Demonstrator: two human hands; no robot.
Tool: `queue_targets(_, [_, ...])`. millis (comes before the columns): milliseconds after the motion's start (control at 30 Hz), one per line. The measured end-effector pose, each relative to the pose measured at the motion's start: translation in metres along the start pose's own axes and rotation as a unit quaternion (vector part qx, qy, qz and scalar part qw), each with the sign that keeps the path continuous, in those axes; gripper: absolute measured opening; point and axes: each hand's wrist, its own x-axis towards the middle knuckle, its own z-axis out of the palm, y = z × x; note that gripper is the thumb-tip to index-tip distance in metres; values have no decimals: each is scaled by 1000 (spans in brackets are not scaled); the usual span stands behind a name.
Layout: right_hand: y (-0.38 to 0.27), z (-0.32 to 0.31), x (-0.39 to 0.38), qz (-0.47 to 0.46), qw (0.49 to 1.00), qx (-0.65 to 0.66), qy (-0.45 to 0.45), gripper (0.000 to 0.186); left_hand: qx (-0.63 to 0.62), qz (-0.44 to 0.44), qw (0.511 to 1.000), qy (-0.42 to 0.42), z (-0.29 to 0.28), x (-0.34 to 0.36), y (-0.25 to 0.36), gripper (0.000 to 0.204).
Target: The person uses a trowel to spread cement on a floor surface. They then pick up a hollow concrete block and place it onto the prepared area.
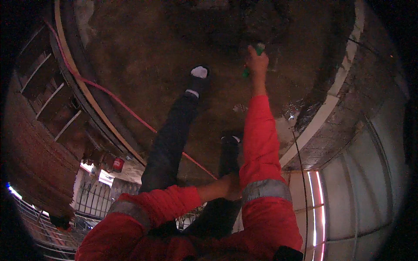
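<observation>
Ahead and to the right, my right hand (259, 63) is closed around a green tool (260, 49). Green shows on both sides of the fist, with a pale bit at the far end; the dimness hides what kind of tool it is. It is held over the dark brown floor (217, 52). My left hand (230, 186) lies against my bent right leg near the knee, its fingers lost in shadow. Both arms wear red sleeves with grey bands. My left leg (167, 135) stretches forward.
A pink hose or cord (124, 106) crosses the floor and passes under my left leg. Pale edging (337, 82) curves along the right, beside a shiny wet-looking patch (292, 114). A red container (118, 164) stands at lower left, near metal bars (93, 198). A thin dark cord (301, 169) runs at right.
</observation>
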Motion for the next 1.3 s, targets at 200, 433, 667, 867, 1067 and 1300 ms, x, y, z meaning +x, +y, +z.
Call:
queue_targets(200, [26, -8, -8, -55, 968, -216, 119, 39, 54, -58, 989, -127, -88, -6, 66, 29])
queue_targets(433, [37, -123, 49, -13, 946, -323, 19, 37, 134, -3, 986, -95, -76, -3, 43, 36])
queue_targets(667, [47, -33, 108, 30, 958, -270, -87, 44, 173, 44, 983, -49, -47, -4, 37, 35])
queue_targets(867, [100, -50, -54, 76, 988, -129, -42, 48, 147, 14, 985, -87, -67, -11, 42, 32])
queue_targets(1067, [198, 16, -3, -102, 958, -247, -104, 40, 72, 41, 994, -69, -82, -12, 49, 32])
queue_targets(1300, [22, 10, 52, 175, 838, 467, -223, 26, 181, 5, 981, -69, -34, -10, 24, 33])
